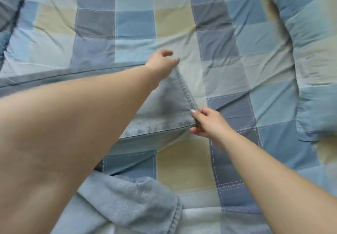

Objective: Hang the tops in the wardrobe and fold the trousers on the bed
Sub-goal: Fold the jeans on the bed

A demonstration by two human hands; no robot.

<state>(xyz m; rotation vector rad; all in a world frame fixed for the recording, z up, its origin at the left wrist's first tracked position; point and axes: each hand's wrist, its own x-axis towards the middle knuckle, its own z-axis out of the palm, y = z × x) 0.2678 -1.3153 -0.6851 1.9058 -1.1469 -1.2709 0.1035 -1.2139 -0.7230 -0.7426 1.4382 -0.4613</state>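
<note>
Near edge of the bed: one jeans leg [127, 197] lies bunched, soft light-blue denim, stitched hem curling. Mid-bed, the other leg [164, 106] is stretched flat on the checked quilt [182, 170]. My right hand [206, 122] pinches the hem corner between thumb and fingertips. My left hand [162, 60] is on the far hem corner; fingers look loosely curled, grip blurred, can't tell if it's holding. To do this well: keep the hem taut, align side seams, smooth creases before folding. Quilt is puffy and wrinkled.
</note>
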